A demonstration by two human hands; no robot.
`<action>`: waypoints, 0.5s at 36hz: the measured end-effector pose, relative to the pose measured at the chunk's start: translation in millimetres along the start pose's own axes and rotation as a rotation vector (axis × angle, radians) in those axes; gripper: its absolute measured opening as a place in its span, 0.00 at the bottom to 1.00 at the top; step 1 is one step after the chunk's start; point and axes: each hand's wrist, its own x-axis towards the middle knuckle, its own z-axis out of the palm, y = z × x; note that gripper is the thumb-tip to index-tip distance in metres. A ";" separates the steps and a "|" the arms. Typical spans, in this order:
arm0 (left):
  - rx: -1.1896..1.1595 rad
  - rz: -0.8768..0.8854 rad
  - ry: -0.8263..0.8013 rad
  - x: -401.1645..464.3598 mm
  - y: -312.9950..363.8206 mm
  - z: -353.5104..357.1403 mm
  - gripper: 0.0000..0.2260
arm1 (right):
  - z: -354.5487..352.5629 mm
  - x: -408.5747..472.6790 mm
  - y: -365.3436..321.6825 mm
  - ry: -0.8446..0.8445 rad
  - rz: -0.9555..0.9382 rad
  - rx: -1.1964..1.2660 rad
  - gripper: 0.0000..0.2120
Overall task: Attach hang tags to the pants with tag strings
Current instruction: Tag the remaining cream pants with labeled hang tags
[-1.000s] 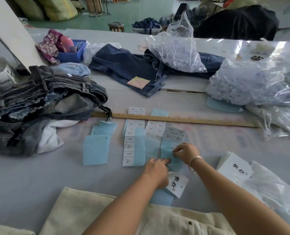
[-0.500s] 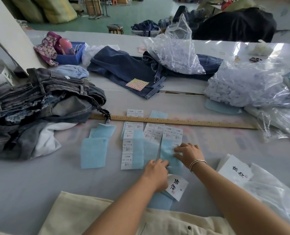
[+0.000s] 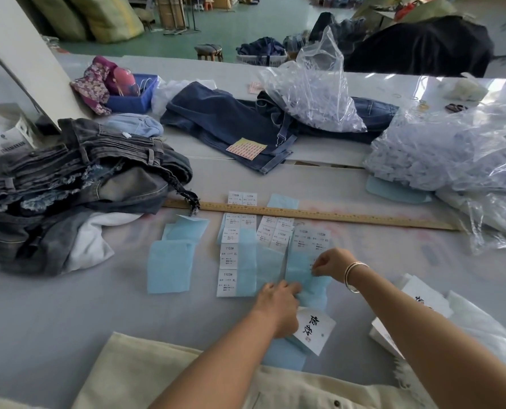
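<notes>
Hang tag [image 3: 315, 329] by table edge | left hand [image 3: 278, 305] flat | right hand [image 3: 330, 265] pinches sticker sheet [image 3: 302, 270]

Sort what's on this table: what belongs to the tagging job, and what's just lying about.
Job: cream pants; white hang tag; size stickers on blue backing; both hands, left and right.
Lying about: wooden ruler; blue bin; grey jeans pile.
</notes>
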 end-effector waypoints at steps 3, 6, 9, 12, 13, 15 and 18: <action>0.019 0.003 -0.008 0.9 0.3 0.5 0.21 | -6.8 0.0 3.4 -0.091 0.060 0.189 0.09; 0.021 0.007 -0.010 0.0 0.1 0.1 0.21 | -9.1 -1.9 7.6 -0.150 0.126 0.321 0.07; 0.031 0.006 -0.030 -0.2 0.2 -0.1 0.20 | -8.5 -0.8 12.4 -0.086 0.223 0.542 0.07; 0.012 0.001 -0.058 0.6 -0.9 -1.0 0.20 | -17.3 3.1 16.3 0.079 0.309 0.908 0.07; -0.008 -0.006 -0.067 0.6 -0.5 -1.7 0.20 | -22.6 2.6 16.7 0.128 0.310 1.045 0.06; -0.074 -0.057 -0.092 1.5 0.1 -1.3 0.21 | -34.8 -2.9 19.2 0.212 0.296 1.305 0.06; -0.249 -0.112 -0.172 -0.3 1.4 -0.4 0.22 | -53.0 -20.6 23.4 0.359 0.297 1.570 0.08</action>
